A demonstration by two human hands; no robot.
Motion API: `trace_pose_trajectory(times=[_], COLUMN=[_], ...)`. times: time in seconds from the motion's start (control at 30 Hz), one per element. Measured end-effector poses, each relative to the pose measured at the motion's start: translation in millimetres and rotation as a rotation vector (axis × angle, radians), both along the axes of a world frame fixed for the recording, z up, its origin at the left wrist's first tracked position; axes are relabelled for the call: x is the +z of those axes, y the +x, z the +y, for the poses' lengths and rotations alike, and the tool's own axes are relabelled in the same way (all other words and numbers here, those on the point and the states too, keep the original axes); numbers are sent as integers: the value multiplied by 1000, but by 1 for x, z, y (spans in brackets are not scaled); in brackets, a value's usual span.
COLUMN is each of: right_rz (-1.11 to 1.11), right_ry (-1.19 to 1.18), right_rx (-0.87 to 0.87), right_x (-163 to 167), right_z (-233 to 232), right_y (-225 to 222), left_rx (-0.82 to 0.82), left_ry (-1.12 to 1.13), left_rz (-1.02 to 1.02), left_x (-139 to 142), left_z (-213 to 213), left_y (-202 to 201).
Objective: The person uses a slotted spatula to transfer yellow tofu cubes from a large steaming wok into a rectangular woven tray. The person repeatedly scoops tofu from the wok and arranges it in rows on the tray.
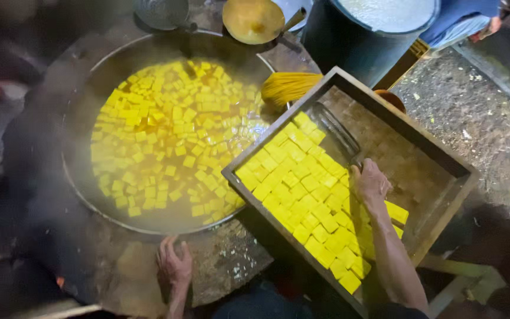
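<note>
Grip first, from the head camera, the only view: the right hand (370, 184) is clenched around the handle end of a flat scoop (336, 131), a long pale tool lying across the bare bottom of a wooden tray (409, 126). The blade points up and away from the person, along the edge of the yellow cubes in the tray (302, 201), as if set to push or gather them. These cubes lie packed in tidy rows over the near half of the tray, while the far half shows only dull, greyish squares on the tray floor.

The tray is tilted, its near-left corner overhanging the rim of a wide metal pan (84, 88), which would let cubes slide toward the liquid. The pan holds a yellow broth crowded with loose cubes (166, 136) floating in no order.

The left hand (174, 264) rests flat and released on the rough stone counter (225, 263) just outside the pan's rim, holding nothing, seemingly bracing the body.

Beyond the pan a yellow ladle bowl (253, 20) sits at the rim, a straw brush (287, 87) lies beside the tray's far corner, and a dark blue barrel (355, 41) stands behind. Another person's blue sleeve (461, 18) shows at the top right.
</note>
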State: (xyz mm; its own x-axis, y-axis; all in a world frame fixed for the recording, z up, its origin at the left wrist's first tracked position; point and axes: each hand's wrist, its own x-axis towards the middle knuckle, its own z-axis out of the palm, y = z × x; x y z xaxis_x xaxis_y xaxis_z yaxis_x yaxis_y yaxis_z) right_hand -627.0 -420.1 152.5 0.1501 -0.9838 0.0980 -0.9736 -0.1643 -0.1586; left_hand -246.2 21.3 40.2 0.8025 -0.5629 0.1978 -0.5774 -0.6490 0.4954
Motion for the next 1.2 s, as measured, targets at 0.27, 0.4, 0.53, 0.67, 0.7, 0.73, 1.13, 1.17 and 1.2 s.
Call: trace_pose_trajectory(times=[0.27,0.4,0.53,0.67,0.7,0.73,1.13,1.17,1.2], right_rz=[-52,-350,-983,-1044,-1147,-900,54,84,91], right_ry=[-92,-263,75,635,759,796,527,446,450], right_rx=[187,242,262,398,226,250,548,634,642], right_x=[3,7,-8,-44,-59,-69,-182,-189,-196], right_z=[15,19,83,159,188,194,142,141,139], right_y=[-8,34,131,256,287,311,451,458,463], left_rx=[17,54,91,-21,-44,-67,-171,-181,-191], left_ry=[-88,23,-125,-6,25,-5,80,90,95], left_rz=[32,98,-5,15,22,6,357,367,368], left_x=[14,9,5,6,5,5,-29,-34,-39], left_z=[1,-13,-42,-50,-50,-49,-53,-52,-52], left_y=[-14,8,50,93,101,107,143,145,146])
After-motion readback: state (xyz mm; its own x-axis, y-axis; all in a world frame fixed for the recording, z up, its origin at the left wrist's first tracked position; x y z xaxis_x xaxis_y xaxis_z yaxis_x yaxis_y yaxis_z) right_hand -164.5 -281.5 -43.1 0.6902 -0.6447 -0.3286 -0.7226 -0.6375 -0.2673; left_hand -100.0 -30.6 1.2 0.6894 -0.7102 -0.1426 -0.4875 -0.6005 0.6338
